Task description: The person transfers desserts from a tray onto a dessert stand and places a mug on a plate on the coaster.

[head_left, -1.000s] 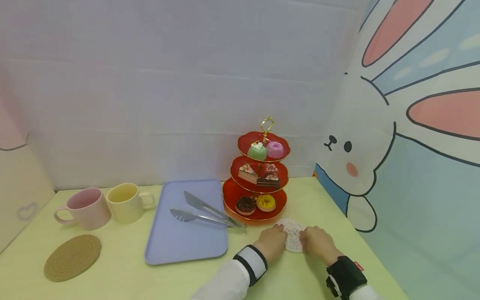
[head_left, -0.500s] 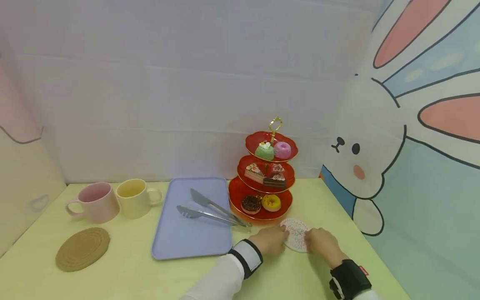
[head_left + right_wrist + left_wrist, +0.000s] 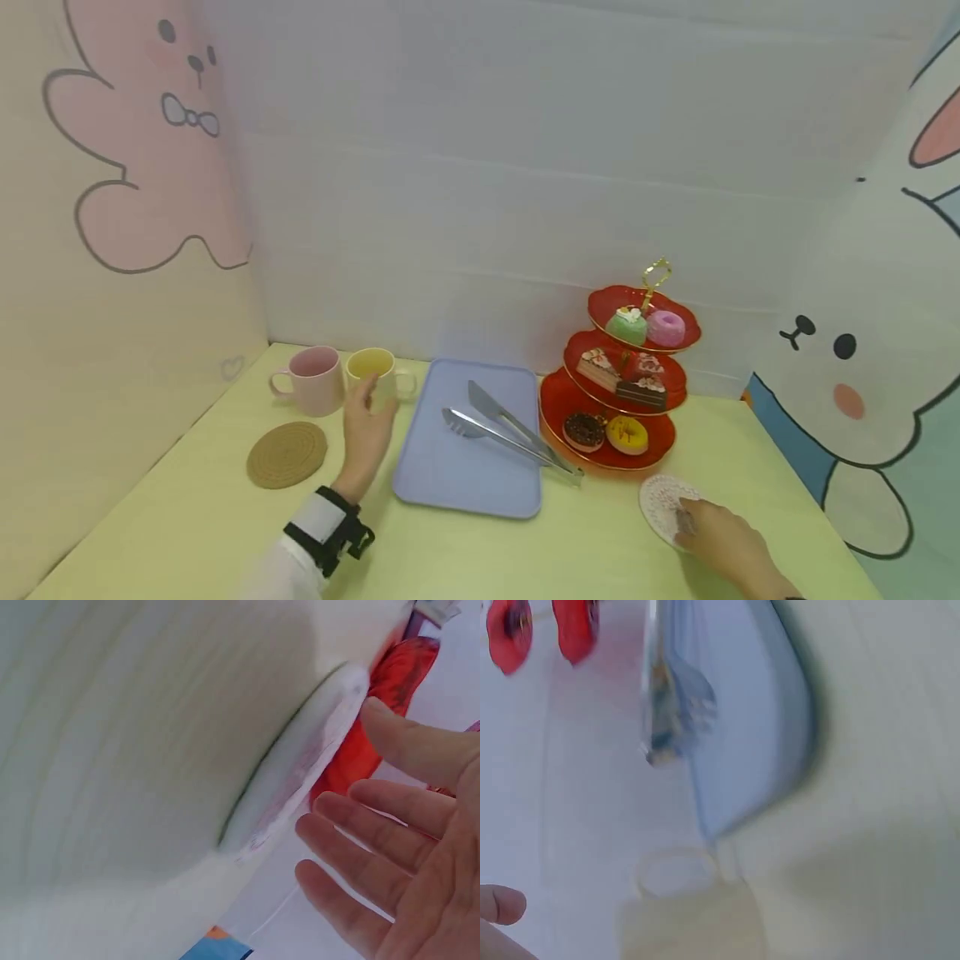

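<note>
My left hand (image 3: pixel 367 433) is in front of the yellow mug (image 3: pixel 382 371), thumb and fingers spread apart, with nothing in it; its fingertips overlap the mug in the head view. In the left wrist view the mug (image 3: pixel 694 922) shows at the bottom, and only a thumb tip (image 3: pixel 508 906) of the hand is visible. Over on the right, my right hand (image 3: pixel 727 537) hovers at the white patterned round coaster (image 3: pixel 663 504), which lies on the table. The right wrist view shows its fingers loosely extended beside the coaster (image 3: pixel 300 769), gripping nothing.
A pink mug (image 3: pixel 317 383) stands left of the yellow one, behind a brown woven coaster (image 3: pixel 287 454). A blue tray (image 3: pixel 465 471) bears metal tongs (image 3: pixel 510 437). A red three-tier stand (image 3: pixel 551 408) with toy cakes and donuts stands behind the white coaster.
Both hands have let go of the white coaster. The left hand has swung left to the yellow mug, while the right stays by the coaster. The head view has turned left.
</note>
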Action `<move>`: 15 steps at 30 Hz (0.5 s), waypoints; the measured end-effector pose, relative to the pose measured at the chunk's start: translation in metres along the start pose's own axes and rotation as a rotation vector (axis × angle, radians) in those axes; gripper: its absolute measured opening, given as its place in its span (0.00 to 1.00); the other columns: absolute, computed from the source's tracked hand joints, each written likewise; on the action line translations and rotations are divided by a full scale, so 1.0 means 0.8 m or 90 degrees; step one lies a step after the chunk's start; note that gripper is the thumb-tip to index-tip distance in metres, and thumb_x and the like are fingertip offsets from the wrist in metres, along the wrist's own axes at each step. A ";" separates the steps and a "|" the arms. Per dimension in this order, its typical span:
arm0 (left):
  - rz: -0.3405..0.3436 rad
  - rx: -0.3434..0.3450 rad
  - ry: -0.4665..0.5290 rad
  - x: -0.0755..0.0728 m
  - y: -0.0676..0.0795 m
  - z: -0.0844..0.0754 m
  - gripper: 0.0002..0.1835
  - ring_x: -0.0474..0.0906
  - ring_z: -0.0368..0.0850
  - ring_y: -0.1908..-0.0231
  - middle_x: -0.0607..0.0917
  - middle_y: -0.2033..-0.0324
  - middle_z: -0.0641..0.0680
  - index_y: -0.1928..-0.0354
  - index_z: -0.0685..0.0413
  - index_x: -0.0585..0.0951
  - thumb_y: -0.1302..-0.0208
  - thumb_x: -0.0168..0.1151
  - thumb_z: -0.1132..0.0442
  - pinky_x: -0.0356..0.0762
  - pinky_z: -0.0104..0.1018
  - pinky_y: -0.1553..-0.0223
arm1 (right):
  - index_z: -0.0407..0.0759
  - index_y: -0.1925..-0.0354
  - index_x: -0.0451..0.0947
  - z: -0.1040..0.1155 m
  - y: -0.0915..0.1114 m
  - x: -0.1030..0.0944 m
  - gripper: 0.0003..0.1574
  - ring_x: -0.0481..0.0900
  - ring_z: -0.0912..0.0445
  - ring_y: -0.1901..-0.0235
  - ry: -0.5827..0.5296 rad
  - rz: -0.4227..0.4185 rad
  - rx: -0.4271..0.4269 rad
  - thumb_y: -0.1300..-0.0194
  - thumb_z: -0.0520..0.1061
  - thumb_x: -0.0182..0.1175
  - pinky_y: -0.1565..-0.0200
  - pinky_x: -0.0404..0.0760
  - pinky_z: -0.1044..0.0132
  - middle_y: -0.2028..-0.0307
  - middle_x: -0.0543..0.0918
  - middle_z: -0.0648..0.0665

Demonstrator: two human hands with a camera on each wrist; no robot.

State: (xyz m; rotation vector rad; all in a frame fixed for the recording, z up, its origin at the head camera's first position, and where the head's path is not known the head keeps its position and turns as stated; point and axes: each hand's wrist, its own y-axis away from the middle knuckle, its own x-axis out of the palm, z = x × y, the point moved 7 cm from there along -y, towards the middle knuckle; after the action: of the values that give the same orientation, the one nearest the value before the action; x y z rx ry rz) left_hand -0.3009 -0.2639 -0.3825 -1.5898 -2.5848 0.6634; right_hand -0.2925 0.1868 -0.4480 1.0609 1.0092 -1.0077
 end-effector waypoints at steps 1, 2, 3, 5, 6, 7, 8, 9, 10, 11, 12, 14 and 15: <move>-0.013 -0.051 0.003 -0.010 -0.014 0.020 0.31 0.57 0.64 0.38 0.63 0.39 0.73 0.37 0.72 0.60 0.44 0.55 0.73 0.55 0.58 0.36 | 0.32 0.51 0.76 0.001 0.003 -0.006 0.30 0.78 0.36 0.60 -0.009 -0.006 0.004 0.49 0.49 0.65 0.62 0.79 0.38 0.57 0.82 0.29; -0.014 -0.093 0.002 -0.016 -0.027 0.038 0.33 0.54 0.65 0.37 0.59 0.37 0.74 0.36 0.72 0.56 0.43 0.54 0.72 0.52 0.58 0.35 | 0.32 0.50 0.75 0.002 0.005 -0.011 0.31 0.78 0.36 0.60 -0.016 -0.016 0.002 0.48 0.50 0.64 0.62 0.79 0.37 0.56 0.82 0.29; -0.008 -0.125 -0.004 -0.019 -0.038 0.055 0.36 0.51 0.66 0.36 0.56 0.35 0.74 0.34 0.72 0.53 0.43 0.54 0.71 0.50 0.58 0.34 | 0.32 0.49 0.75 0.006 0.007 -0.018 0.31 0.78 0.35 0.60 -0.021 -0.029 -0.003 0.47 0.50 0.64 0.62 0.79 0.37 0.56 0.81 0.28; 0.014 -0.157 -0.006 -0.018 -0.056 0.082 0.40 0.46 0.66 0.34 0.52 0.34 0.75 0.34 0.73 0.48 0.45 0.56 0.69 0.46 0.58 0.33 | 0.33 0.48 0.75 0.015 0.012 -0.032 0.31 0.79 0.36 0.60 -0.027 -0.058 -0.012 0.47 0.50 0.63 0.63 0.79 0.37 0.55 0.81 0.28; 0.026 -0.166 -0.005 -0.015 -0.064 0.095 0.42 0.46 0.66 0.34 0.51 0.34 0.75 0.34 0.73 0.47 0.45 0.58 0.69 0.46 0.58 0.33 | 0.33 0.48 0.74 0.020 0.015 -0.037 0.31 0.78 0.35 0.60 -0.029 -0.066 -0.013 0.46 0.50 0.63 0.62 0.78 0.36 0.55 0.81 0.28; 0.034 -0.172 -0.006 -0.012 -0.070 0.106 0.42 0.47 0.66 0.35 0.53 0.34 0.76 0.34 0.74 0.48 0.47 0.59 0.68 0.47 0.58 0.33 | 0.33 0.48 0.74 0.025 0.018 -0.042 0.31 0.78 0.35 0.60 -0.029 -0.075 -0.016 0.46 0.50 0.63 0.62 0.78 0.36 0.54 0.81 0.28; 0.040 -0.176 -0.006 -0.009 -0.074 0.116 0.43 0.50 0.66 0.35 0.55 0.35 0.76 0.35 0.75 0.49 0.49 0.61 0.68 0.48 0.58 0.33 | 0.34 0.48 0.74 0.030 0.021 -0.045 0.31 0.78 0.35 0.59 -0.026 -0.080 -0.016 0.46 0.50 0.63 0.62 0.78 0.36 0.54 0.81 0.29; 0.043 -0.178 -0.008 -0.007 -0.078 0.126 0.44 0.52 0.65 0.37 0.57 0.36 0.75 0.36 0.75 0.50 0.50 0.63 0.67 0.49 0.57 0.34 | 0.34 0.48 0.74 0.035 0.023 -0.047 0.31 0.79 0.36 0.59 -0.023 -0.079 -0.013 0.46 0.51 0.63 0.61 0.78 0.37 0.54 0.81 0.29; 0.042 -0.177 -0.011 -0.005 -0.082 0.134 0.44 0.55 0.65 0.38 0.60 0.38 0.75 0.37 0.75 0.52 0.52 0.64 0.67 0.52 0.57 0.34 | 0.35 0.48 0.75 0.039 0.026 -0.047 0.31 0.79 0.37 0.59 -0.022 -0.077 -0.010 0.46 0.51 0.63 0.61 0.79 0.37 0.54 0.81 0.30; 0.039 -0.177 -0.011 -0.005 -0.085 0.141 0.44 0.58 0.64 0.40 0.62 0.40 0.73 0.37 0.73 0.53 0.54 0.66 0.66 0.53 0.56 0.35 | 0.35 0.48 0.75 0.043 0.029 -0.046 0.32 0.79 0.37 0.58 -0.021 -0.071 -0.005 0.47 0.52 0.63 0.60 0.79 0.38 0.54 0.82 0.31; 0.031 -0.174 -0.015 -0.005 -0.087 0.147 0.45 0.60 0.63 0.42 0.64 0.42 0.72 0.38 0.72 0.53 0.56 0.67 0.66 0.55 0.55 0.36 | 0.36 0.48 0.75 0.047 0.031 -0.043 0.32 0.79 0.38 0.58 -0.020 -0.063 -0.001 0.47 0.53 0.63 0.59 0.78 0.38 0.55 0.82 0.32; 0.001 -0.162 -0.033 -0.009 -0.092 0.153 0.46 0.64 0.61 0.46 0.67 0.45 0.70 0.39 0.70 0.55 0.60 0.69 0.66 0.58 0.55 0.38 | 0.36 0.48 0.75 0.053 0.035 -0.037 0.33 0.79 0.39 0.58 -0.019 -0.046 0.010 0.48 0.54 0.63 0.57 0.78 0.38 0.56 0.83 0.34; -0.015 -0.156 -0.045 -0.011 -0.094 0.154 0.46 0.65 0.61 0.48 0.68 0.47 0.69 0.40 0.70 0.56 0.61 0.70 0.66 0.60 0.55 0.39 | 0.37 0.48 0.75 0.057 0.036 -0.034 0.32 0.79 0.40 0.59 -0.020 -0.043 0.011 0.49 0.54 0.64 0.57 0.78 0.39 0.57 0.83 0.36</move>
State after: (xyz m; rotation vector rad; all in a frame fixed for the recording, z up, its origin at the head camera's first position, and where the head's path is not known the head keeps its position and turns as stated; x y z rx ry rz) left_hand -0.3906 -0.3418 -0.4647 -1.6211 -2.8267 0.4213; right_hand -0.2639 0.1518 -0.4077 1.0291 1.0179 -1.0862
